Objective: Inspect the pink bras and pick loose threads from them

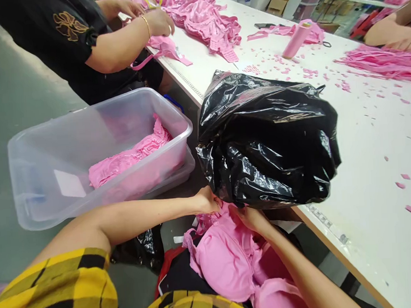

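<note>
Several pink bras lie on my lap, their cups towards me. At their far end my left hand is closed on the pink fabric. Close by on the right, my right hand grips the same bra, its fingertips partly hidden. A shiny black plastic bag, bulging, sits on the table corner just beyond both hands and overhangs the edge.
A clear plastic bin holding pink bras stands to the left. Along the white table lie fabric scraps, a pink thread cone and a heap of pink bras. Two other people work at it.
</note>
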Available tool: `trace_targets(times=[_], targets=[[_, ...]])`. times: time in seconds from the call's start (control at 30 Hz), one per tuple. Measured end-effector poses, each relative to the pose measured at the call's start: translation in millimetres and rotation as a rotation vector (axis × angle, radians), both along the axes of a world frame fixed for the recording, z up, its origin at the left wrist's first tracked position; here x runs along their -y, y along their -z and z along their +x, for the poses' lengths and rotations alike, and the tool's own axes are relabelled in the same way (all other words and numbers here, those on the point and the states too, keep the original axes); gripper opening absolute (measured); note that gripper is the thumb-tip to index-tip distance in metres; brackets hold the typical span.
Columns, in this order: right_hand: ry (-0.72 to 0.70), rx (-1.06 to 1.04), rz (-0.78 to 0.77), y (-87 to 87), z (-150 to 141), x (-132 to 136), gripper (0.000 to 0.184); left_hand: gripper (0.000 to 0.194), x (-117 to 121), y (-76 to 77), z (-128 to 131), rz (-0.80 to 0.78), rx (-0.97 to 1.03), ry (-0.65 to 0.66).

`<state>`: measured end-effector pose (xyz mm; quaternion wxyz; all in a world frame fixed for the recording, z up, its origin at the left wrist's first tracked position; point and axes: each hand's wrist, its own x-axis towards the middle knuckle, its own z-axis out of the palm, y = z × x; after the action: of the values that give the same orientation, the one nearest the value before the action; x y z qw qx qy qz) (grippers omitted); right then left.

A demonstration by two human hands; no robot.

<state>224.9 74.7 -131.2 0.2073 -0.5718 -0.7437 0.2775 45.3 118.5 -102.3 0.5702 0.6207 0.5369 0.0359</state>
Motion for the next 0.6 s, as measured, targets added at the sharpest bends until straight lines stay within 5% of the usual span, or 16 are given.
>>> trace_targets(times=[0.13, 0.27, 0.6], targets=[[0.065, -0.056, -0.007, 2.2, -6, 0, 0.029, 0.017, 13, -15.5, -2, 0.228, 0.074, 0.087], [0.108, -0.111, -0.023, -4.2, -12, 1, 0.029, 0.02, 30, -10.5, -5, 0.387, 0.115, 0.058], [0.154, -0.083, 0.008, -17.3, -10, 3, 0.021, 0.016, 25, 14.2, -3, 0.124, 0.17, -0.08]])
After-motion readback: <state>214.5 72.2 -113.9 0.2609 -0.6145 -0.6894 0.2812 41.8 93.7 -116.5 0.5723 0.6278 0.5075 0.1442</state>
